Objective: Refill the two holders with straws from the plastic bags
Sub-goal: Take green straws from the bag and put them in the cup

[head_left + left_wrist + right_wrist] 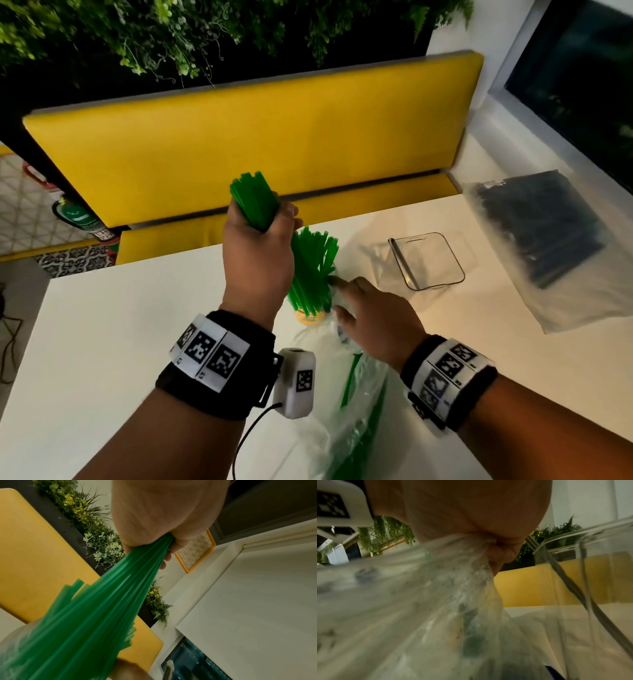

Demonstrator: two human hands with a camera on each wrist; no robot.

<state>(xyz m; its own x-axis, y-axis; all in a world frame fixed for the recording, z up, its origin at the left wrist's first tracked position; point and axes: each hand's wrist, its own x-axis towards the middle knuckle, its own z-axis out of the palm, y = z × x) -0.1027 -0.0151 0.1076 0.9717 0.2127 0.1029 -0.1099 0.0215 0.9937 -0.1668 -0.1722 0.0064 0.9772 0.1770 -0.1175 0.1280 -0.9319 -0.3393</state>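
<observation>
My left hand (260,236) grips a bundle of green straws (255,200) above the white table, fingers curled round them (154,555). Just right of it, more green straws (313,270) stand fanned in a holder with a yellow base (308,317). My right hand (363,318) pinches the clear plastic bag (349,407), which lies crumpled toward me with a few green straws inside; the bunched film shows in its fist (471,547). A clear square holder (426,262) stands to the right with one dark straw in it. A second bag of black straws (541,226) lies at the far right.
The white table (137,325) stretches left of my arms. A yellow padded bench (239,137) runs along the far edge, with hanging plants above. A window (582,78) is at the upper right.
</observation>
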